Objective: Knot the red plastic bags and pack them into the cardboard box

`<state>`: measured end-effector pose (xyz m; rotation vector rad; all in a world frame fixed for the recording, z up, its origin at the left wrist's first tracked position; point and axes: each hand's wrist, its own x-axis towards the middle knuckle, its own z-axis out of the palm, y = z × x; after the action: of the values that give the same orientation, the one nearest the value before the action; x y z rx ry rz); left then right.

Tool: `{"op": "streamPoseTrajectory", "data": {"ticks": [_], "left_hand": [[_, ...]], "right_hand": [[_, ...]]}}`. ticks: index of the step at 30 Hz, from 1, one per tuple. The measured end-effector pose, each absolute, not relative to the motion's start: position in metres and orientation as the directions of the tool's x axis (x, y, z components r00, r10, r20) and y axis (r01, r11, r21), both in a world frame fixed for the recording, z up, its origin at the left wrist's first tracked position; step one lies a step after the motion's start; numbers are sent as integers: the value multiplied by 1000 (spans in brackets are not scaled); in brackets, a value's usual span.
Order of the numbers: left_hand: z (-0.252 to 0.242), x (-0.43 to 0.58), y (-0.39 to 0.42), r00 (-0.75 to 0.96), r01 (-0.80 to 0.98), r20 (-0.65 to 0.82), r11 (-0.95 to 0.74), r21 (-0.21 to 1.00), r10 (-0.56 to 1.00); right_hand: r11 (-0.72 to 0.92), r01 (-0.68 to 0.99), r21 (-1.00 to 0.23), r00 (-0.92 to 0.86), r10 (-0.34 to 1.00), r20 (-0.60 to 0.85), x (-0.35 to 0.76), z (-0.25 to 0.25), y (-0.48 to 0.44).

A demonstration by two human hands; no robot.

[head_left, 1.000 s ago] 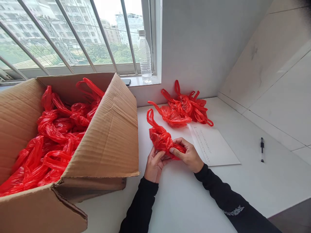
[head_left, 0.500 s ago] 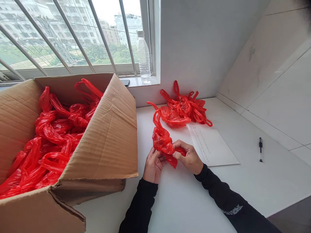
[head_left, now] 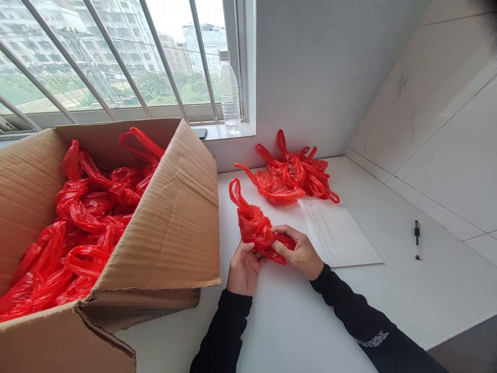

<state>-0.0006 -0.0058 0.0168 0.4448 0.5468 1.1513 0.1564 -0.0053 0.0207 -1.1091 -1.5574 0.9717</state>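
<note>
Both of my hands grip one crumpled red plastic bag just above the white table. My left hand pinches its lower edge from underneath. My right hand closes its fingers over the bag's right end. The bag's handle loop sticks up to the left. A pile of similar knotted red bags lies farther back, beyond my hands. At the left, an open cardboard box holds several more red bags.
A printed sheet of paper lies just right of my right hand, and a black pen farther right. A clear water bottle and a dark phone stand on the window sill. Tiled wall runs along the right.
My hands have kept working the bag: its handle loop swung from left to upright and back left, and a loose corner that hung below my fingers is now tucked in.
</note>
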Motion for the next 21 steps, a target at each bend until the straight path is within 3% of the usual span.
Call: {"op": "streamPoseTrajectory", "data": {"ticks": [6, 21], "left_hand": [[22, 1, -5, 237, -781, -193, 305, 545, 952], [15, 3, -6, 211, -734, -228, 308, 606, 951]], "right_hand": [[389, 320, -864, -207, 918, 337, 155, 21, -8], [338, 403, -850, -167, 941, 295, 154, 20, -6]]}}
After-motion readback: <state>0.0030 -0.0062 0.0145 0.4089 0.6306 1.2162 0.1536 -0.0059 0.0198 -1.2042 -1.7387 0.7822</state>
